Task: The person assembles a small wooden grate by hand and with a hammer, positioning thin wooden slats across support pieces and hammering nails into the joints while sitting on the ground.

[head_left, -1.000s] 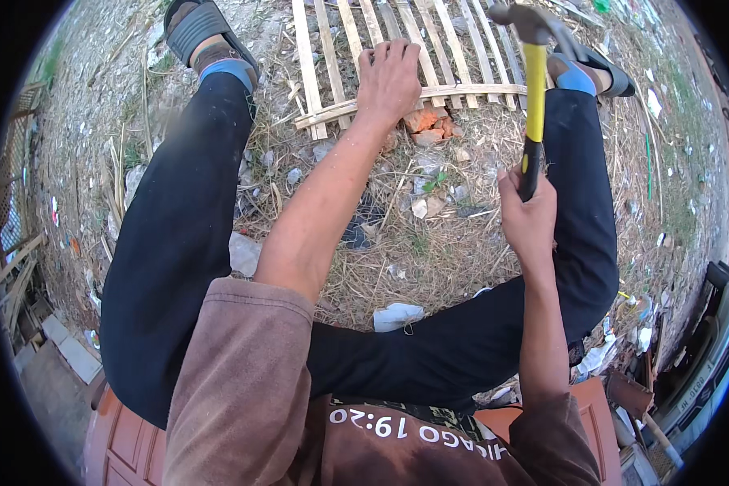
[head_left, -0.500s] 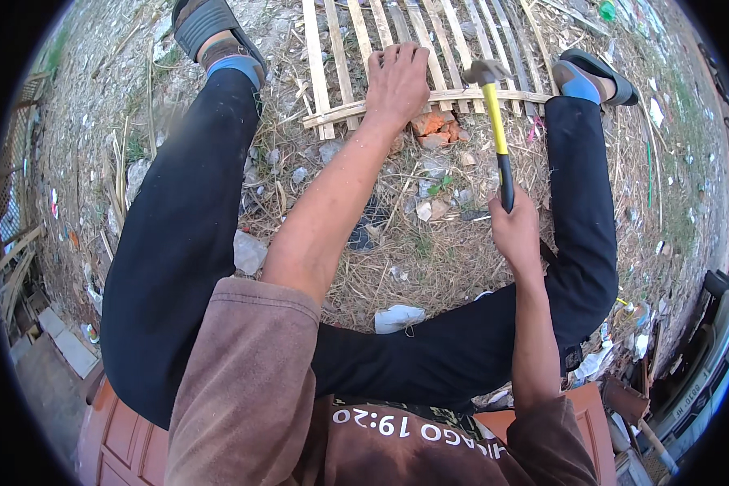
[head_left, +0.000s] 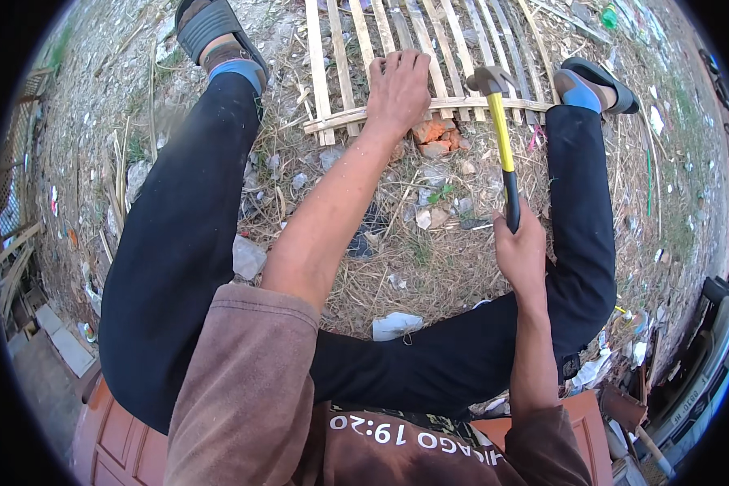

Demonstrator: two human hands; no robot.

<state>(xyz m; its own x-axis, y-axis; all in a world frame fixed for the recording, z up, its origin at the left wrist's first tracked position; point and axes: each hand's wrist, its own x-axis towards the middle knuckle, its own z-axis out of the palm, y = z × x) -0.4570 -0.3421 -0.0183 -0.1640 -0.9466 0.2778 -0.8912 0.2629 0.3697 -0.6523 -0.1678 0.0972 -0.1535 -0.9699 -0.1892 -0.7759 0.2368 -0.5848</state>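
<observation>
My right hand (head_left: 521, 249) is wrapped round the black grip of a claw hammer (head_left: 501, 138) with a yellow shaft. Its metal head is raised near the right part of a slatted wooden panel (head_left: 338, 120), apart from my left hand. On that panel, close to its near crosspiece, my left hand (head_left: 398, 93) rests with fingers bent over a slat, closed on it. The fingertips point away from me, and whatever lies under the palm is hidden. Just below the crosspiece sits a broken orange brick (head_left: 436, 136), partly under the slat ends.
My legs spread either side, with a sandal (head_left: 212, 32) at far left and another sandal (head_left: 603, 81) at far right. Stones, dry straw and litter cover the ground. A reddish-brown panelled board (head_left: 130, 441) lies under me. A vehicle (head_left: 701, 381) stands at the right edge.
My right hand and the hammer have come slightly down and to the right in the view. The left hand stays at the same place on the panel.
</observation>
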